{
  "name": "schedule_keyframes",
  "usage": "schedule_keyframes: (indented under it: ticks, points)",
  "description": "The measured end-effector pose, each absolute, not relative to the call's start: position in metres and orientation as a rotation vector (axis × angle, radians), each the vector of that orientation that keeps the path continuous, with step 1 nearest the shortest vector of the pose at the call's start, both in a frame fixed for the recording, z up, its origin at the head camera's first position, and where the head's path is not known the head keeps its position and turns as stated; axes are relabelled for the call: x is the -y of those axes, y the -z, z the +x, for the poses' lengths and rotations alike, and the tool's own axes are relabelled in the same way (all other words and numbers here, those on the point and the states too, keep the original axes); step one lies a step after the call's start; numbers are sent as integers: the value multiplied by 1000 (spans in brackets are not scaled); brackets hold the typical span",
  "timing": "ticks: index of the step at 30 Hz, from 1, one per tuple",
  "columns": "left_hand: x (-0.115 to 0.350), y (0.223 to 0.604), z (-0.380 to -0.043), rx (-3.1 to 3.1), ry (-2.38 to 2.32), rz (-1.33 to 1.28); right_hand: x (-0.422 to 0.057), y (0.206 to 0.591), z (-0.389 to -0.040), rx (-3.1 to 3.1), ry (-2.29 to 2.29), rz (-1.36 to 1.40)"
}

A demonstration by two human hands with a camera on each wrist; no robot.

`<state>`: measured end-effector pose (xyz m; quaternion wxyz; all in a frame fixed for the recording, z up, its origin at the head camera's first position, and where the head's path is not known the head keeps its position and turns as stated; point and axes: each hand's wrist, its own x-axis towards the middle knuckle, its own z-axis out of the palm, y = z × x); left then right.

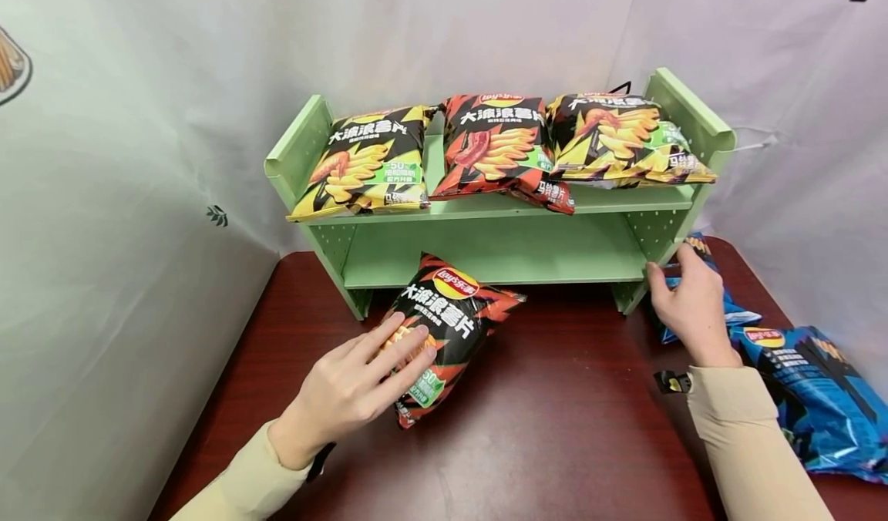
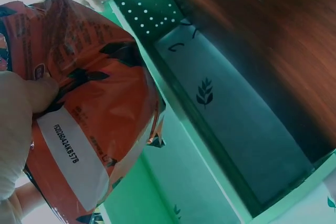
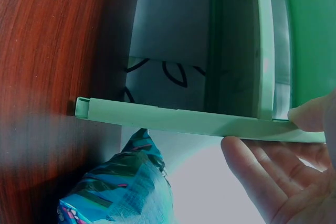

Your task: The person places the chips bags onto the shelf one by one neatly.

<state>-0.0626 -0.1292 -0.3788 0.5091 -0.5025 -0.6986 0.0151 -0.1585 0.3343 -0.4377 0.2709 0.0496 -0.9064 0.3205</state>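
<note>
My left hand grips a red-and-black bag of potato chips, fingers spread over its front. In the left wrist view the thumb presses the bag's orange back, beside a white printed strip. The bag is tilted, in front of the lower level of a green two-level shelf. My right hand is at the shelf's right side. In the right wrist view its thumb and fingers lie on either side of the upright side panel, pinching its edge.
On the upper level lie a yellow-and-black chip bag at left, a red one in the middle with another red corner below it, and a yellow one at right. Blue bags lie on the dark red table at right. White curtains surround it.
</note>
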Motion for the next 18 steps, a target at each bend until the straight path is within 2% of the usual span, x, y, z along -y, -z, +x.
schedule_keyframes:
  ticks: [18]
  points:
    - [136,384,-107,1861,38,-949,-334,437,-159,2441,-860,131]
